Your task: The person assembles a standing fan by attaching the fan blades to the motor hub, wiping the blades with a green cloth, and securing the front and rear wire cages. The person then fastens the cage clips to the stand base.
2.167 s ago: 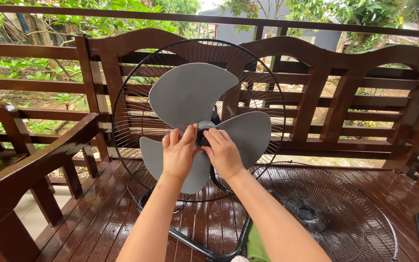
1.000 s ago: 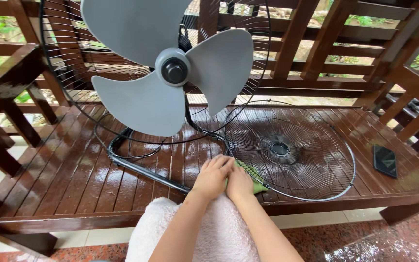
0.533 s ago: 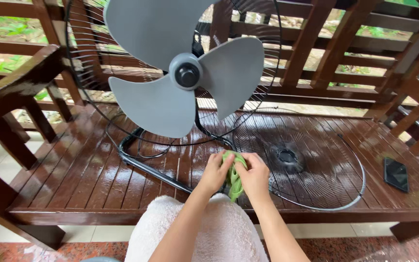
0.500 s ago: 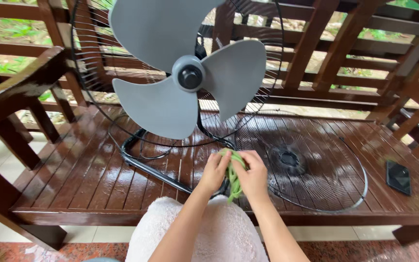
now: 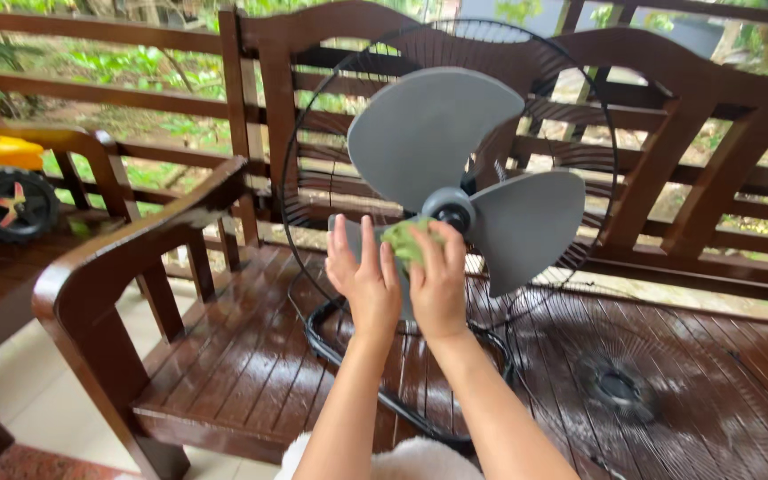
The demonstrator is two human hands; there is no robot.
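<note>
A fan with three grey blades [image 5: 433, 133] and a black rear wire guard [image 5: 571, 80] stands on a wet wooden bench [image 5: 242, 373]. My right hand [image 5: 437, 284] presses a green cloth [image 5: 406, 240] against the lower-left blade, just left of the dark hub [image 5: 449, 210]. My left hand [image 5: 364, 280] lies flat with fingers spread on the same blade, beside the cloth. The lower-left blade is mostly hidden behind both hands.
The detached front wire guard [image 5: 642, 391] lies flat on the bench seat at the right. The fan's black tube base [image 5: 357, 356] rests on the slats. A bench armrest [image 5: 135, 249] juts at the left. A yellow toy vehicle with a black wheel [image 5: 6, 200] sits far left.
Both hands rose from the bench seat, where they picked up the green cloth, to the fan's lower-left blade. The view tilted up and shifted left.
</note>
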